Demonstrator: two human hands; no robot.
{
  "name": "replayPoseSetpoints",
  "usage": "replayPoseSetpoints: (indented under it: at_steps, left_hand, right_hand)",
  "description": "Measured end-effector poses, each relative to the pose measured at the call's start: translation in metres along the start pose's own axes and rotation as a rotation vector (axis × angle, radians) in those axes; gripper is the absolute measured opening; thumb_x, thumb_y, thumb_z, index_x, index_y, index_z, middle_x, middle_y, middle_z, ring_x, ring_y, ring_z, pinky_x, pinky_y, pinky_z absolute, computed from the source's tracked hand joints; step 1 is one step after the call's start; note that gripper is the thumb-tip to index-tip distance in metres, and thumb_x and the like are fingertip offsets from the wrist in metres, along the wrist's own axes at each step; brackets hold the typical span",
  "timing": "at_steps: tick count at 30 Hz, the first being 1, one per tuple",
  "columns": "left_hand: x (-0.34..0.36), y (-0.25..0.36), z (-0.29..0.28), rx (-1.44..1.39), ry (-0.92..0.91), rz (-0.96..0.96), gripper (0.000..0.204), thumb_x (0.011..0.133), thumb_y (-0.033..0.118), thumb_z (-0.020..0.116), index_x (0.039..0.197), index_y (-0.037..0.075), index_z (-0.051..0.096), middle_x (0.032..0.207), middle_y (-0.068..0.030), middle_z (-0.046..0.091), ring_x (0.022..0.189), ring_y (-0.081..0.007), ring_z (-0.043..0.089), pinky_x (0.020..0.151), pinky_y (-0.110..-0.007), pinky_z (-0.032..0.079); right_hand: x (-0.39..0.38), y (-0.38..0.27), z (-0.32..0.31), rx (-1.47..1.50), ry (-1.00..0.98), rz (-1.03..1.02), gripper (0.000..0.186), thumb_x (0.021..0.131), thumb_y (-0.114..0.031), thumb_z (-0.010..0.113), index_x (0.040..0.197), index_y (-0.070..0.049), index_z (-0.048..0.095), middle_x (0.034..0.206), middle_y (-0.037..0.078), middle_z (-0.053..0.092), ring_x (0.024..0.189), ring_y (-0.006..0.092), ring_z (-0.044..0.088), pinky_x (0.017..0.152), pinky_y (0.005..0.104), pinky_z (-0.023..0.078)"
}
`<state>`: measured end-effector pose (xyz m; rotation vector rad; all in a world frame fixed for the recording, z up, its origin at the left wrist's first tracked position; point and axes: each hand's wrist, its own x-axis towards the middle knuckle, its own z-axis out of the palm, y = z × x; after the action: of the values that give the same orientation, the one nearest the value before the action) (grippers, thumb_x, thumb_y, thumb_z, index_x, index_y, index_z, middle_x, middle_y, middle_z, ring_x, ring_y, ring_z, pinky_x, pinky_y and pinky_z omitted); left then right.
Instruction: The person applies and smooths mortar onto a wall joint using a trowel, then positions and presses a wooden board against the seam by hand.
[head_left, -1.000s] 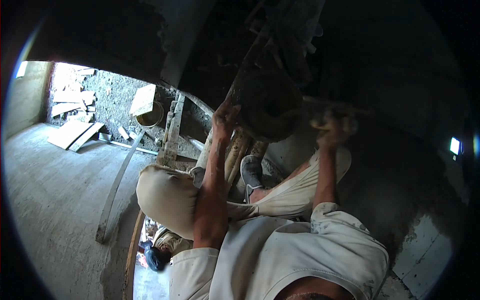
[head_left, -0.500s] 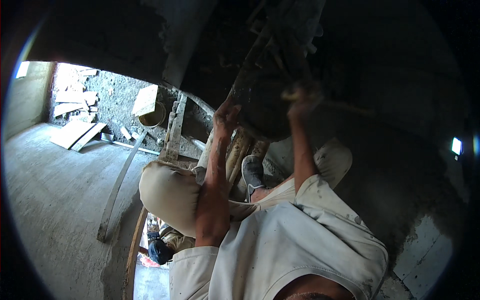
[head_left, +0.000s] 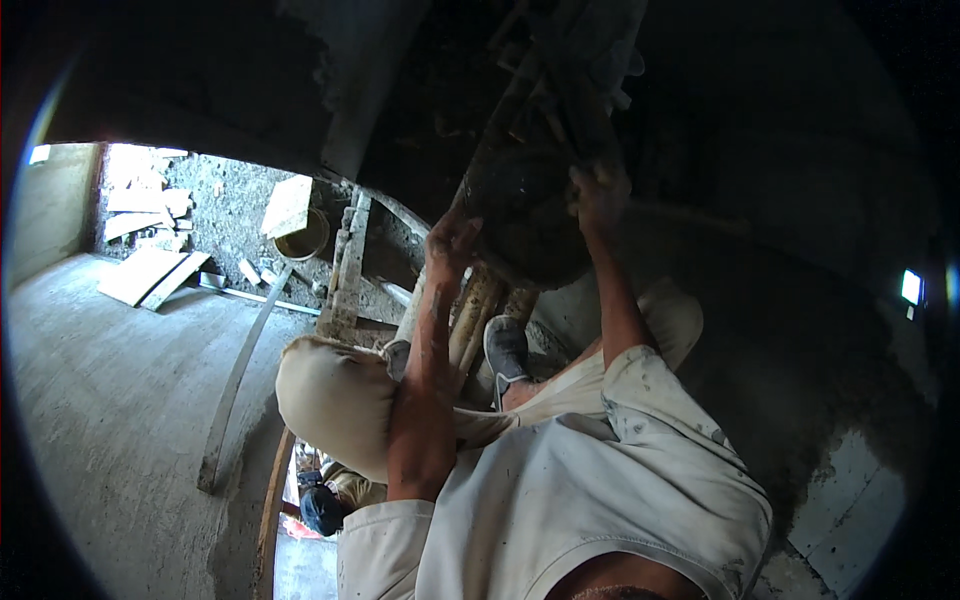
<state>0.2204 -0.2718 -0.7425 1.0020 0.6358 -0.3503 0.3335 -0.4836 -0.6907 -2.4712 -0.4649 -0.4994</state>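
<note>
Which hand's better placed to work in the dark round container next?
Right, likely. The right hand is at the right side of the dark round container, its grip too dim to read; the left hand seems busy steadying its left edge.

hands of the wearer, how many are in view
2: the left hand by the left edge of the dark round container, the right hand at its upper right.

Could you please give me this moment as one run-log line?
Left hand: at left rim of dark round container | Right hand: closed, container's right side, anything held unclear | Nearby: grey shoe, wooden plank
</note>
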Motion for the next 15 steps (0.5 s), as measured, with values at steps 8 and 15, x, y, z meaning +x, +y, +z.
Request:
replayPoseSetpoints:
  at_steps: [8, 15]
  left_hand:
    - [-0.003, 0.008, 0.005, -0.052, -0.024, 0.06, 0.054, 0.092, 0.017, 0.064, 0.141, 0.004, 0.044, 0.107, -0.0082, 0.065, 0.084, -0.015, 0.063, 0.066, -0.029, 0.055]
    - [0.001, 0.0, 0.003, -0.118, -0.043, 0.11, 0.059, 0.092, 0.017, 0.065, 0.143, 0.001, 0.04, 0.098, -0.0067, 0.066, 0.073, -0.012, 0.062, 0.063, -0.026, 0.053]
  right_hand:
    - [0.008, -0.013, -0.014, 0.101, 0.393, 0.381, 0.034, 0.083, -0.014, 0.071, 0.111, -0.001, 0.056, 0.099, 0.007, 0.059, 0.091, 0.0169, 0.056, 0.071, 0.0355, 0.049]
    - [-0.044, -0.013, -0.104, -0.407, 0.037, -0.135, 0.027, 0.084, -0.014, 0.069, 0.109, -0.007, 0.065, 0.108, 0.011, 0.059, 0.108, 0.0261, 0.054, 0.095, 0.0441, 0.04]
